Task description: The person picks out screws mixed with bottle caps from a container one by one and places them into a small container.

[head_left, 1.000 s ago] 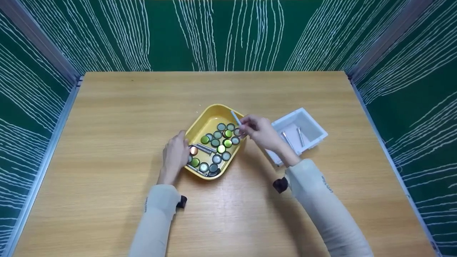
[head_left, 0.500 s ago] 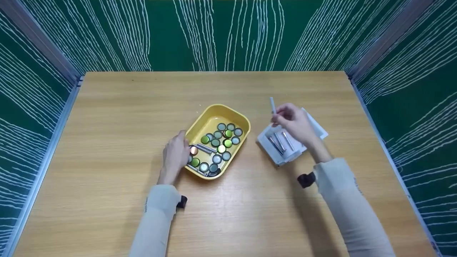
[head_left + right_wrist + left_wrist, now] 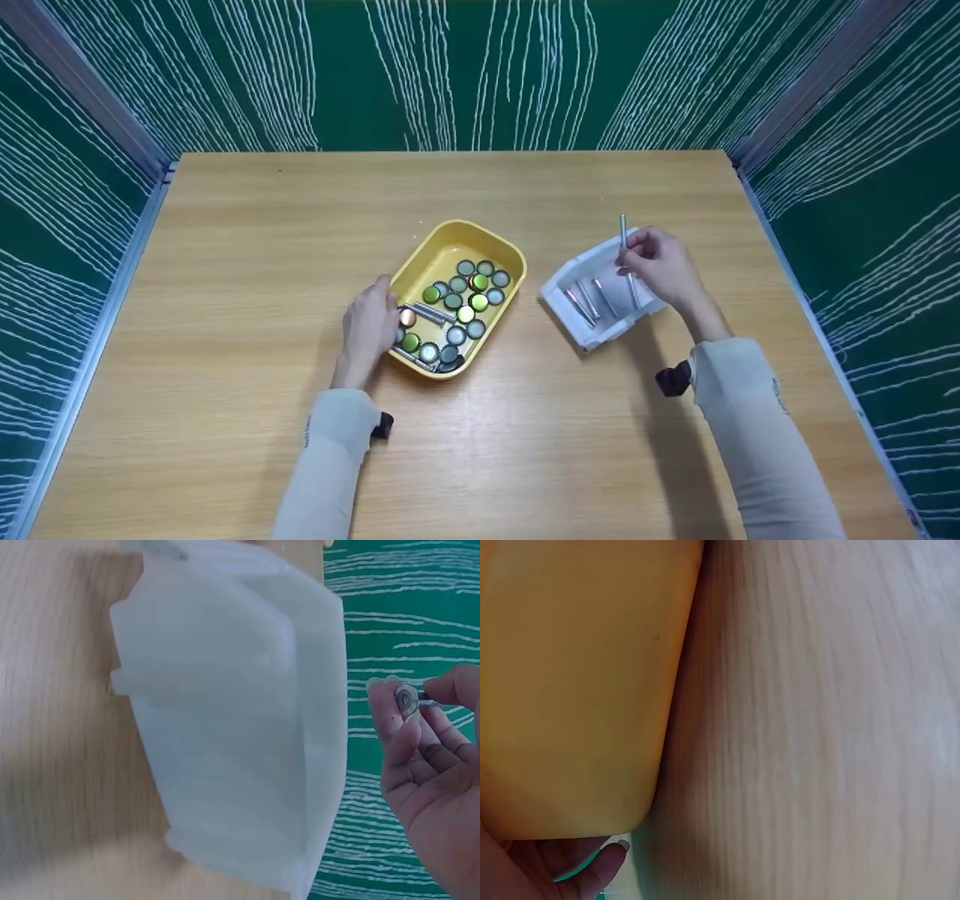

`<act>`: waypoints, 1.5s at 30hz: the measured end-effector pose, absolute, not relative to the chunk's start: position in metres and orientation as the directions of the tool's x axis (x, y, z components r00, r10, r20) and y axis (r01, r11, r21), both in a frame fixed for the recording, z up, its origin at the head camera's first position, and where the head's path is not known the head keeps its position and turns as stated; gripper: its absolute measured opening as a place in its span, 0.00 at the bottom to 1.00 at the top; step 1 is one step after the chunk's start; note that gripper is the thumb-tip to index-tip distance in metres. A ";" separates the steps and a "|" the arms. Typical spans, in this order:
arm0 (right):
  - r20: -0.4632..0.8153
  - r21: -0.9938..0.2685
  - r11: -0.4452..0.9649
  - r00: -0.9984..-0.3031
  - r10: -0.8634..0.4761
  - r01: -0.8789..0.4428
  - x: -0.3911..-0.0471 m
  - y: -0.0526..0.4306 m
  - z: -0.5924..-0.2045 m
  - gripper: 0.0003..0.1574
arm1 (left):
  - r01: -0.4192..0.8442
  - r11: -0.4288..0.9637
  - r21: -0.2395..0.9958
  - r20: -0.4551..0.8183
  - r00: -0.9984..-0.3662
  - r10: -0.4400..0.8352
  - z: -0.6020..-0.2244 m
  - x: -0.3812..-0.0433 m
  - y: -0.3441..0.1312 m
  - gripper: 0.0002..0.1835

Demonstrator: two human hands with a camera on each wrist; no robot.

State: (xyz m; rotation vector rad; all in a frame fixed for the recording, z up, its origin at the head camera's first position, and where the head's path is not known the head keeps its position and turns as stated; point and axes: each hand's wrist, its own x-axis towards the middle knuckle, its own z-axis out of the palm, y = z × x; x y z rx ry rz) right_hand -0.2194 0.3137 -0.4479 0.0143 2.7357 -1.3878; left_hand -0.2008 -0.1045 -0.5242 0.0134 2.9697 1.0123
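Observation:
My left hand (image 3: 368, 322) grips the left rim of a yellow tray (image 3: 514, 251) holding several bottle caps (image 3: 456, 334) and a few bolts (image 3: 431, 313). Seen from the left wrist, its fingers (image 3: 604, 870) lie at the lower end of the tray wall. Over a white bin (image 3: 555, 300), my right hand (image 3: 664, 266) pinches a long silver bolt (image 3: 623, 229) upright between thumb and fingers. The right wrist view shows the bolt's round head (image 3: 406, 700) beyond the bin's wall. Several bolts (image 3: 589, 298) lie side by side in that bin.
Both containers stand at an angle on a wooden table (image 3: 465, 465), with a strip of tabletop between them. A green wall with white wavy lines (image 3: 450, 75) rises behind the table, and similar panels flank it left and right.
My right hand has carried the bolt from the yellow tray's right side rightward to above the white bin, turning it more upright. The left hand and yellow tray have stayed in place.

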 end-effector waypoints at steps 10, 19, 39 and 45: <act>-0.139 -0.674 0.727 -0.989 0.045 0.128 -0.219 0.318 -0.461 0.13 | 0.007 0.790 0.614 0.006 -1.000 0.005 -0.524 -0.200 -0.105 0.20; -0.221 -0.475 0.861 -0.972 0.083 0.182 -0.218 0.316 -0.475 0.13 | -0.002 0.785 0.620 -0.004 -1.000 0.001 -0.524 -0.201 -0.104 0.20; -0.249 -0.227 0.965 -0.966 0.074 0.133 -0.223 0.308 -0.489 0.14 | 0.001 0.798 0.603 0.005 -1.000 -0.002 -0.525 -0.201 -0.104 0.20; -0.253 -0.242 0.961 -0.965 0.072 0.136 -0.223 0.307 -0.489 0.14 | -0.008 0.796 0.605 -0.001 -1.000 -0.009 -0.525 -0.200 -0.105 0.20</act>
